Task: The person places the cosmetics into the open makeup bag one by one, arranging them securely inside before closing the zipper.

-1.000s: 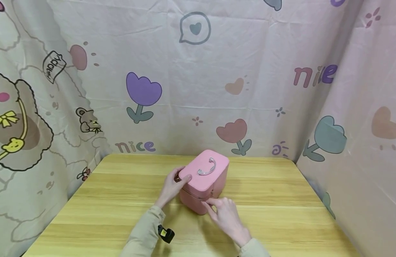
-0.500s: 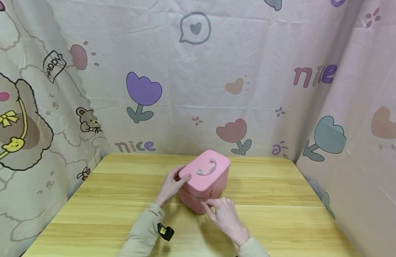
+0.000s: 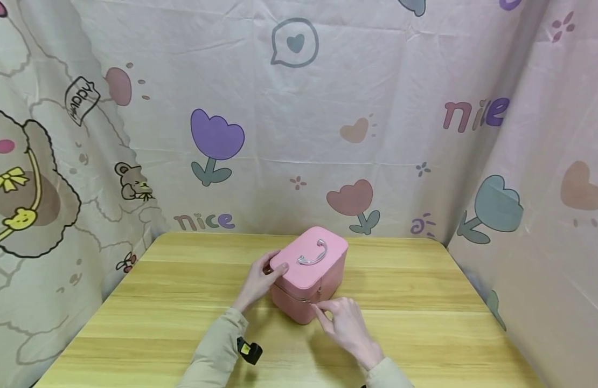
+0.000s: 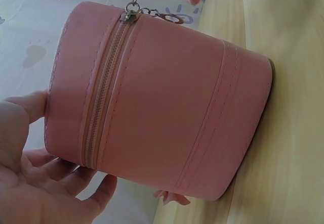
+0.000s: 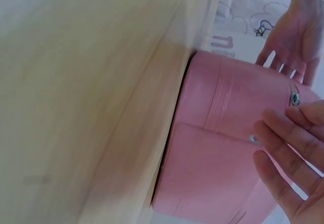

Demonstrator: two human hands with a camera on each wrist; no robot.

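A pink cosmetic case (image 3: 291, 307) stands upright on the table, its lid down and a silver curved handle (image 3: 320, 256) on top. My left hand (image 3: 255, 280) grips the lid's left side, thumb on the top edge and fingers around the side, as the left wrist view also shows. At the near corner my right hand (image 3: 345, 323) pinches the zipper pull (image 4: 132, 5) between thumb and finger. The zipper (image 4: 104, 95) runs closed along the near end, up to its slider. In the right wrist view, the right fingers partly hide the zipper side.
The case rests on a wooden table (image 3: 415, 334). A printed cloth (image 3: 289, 108) hangs behind and at both sides. A small black device (image 3: 250, 350) sits at the left wrist. A second metal pull (image 4: 172, 17) dangles beside the zipper.
My right hand has moved slightly right with the zipper pull, around the near corner. The case's right side has shifted slightly right. My left hand keeps its hold on the lid.
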